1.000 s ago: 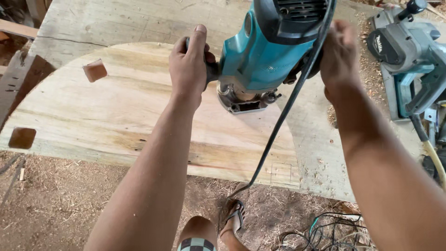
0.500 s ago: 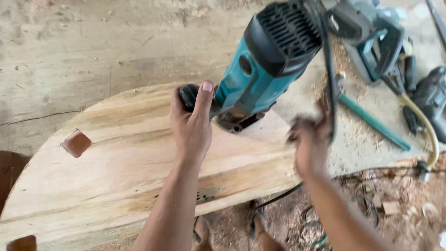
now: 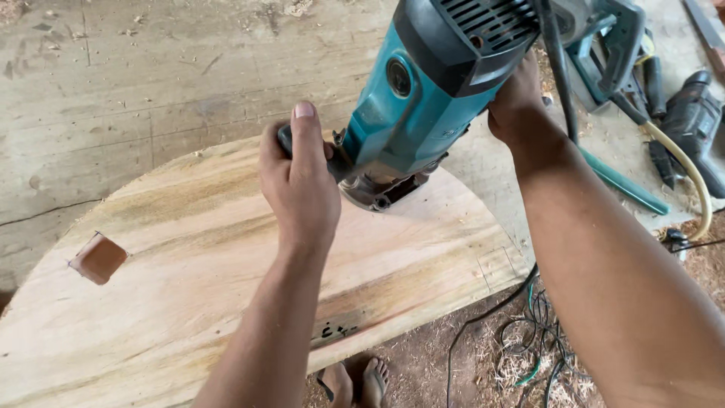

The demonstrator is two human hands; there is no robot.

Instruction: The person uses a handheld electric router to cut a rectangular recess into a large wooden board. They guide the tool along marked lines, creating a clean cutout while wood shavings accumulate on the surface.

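Note:
A teal and black electric router (image 3: 430, 91) stands tilted on a round pale wooden board (image 3: 189, 287). My left hand (image 3: 300, 181) grips its left side handle, thumb up. My right hand (image 3: 521, 98) holds the handle on the right side, partly hidden behind the motor housing. The router's metal base (image 3: 381, 190) rests near the board's far edge. A black power cord (image 3: 555, 68) runs down from the top of the tool past my right wrist.
A square cut-out hole (image 3: 98, 258) sits in the board's left part. The board lies on a large worn plywood sheet (image 3: 151, 75). Other power tools (image 3: 695, 128), a yellowish hose (image 3: 683, 170) and a green rod (image 3: 623, 181) lie at right. Cords and my feet (image 3: 355, 381) are on sawdust below.
The view has swung left and closer. My right hand has come back onto the router's right handle after being off it half a second ago. My left hand stays on its handle.

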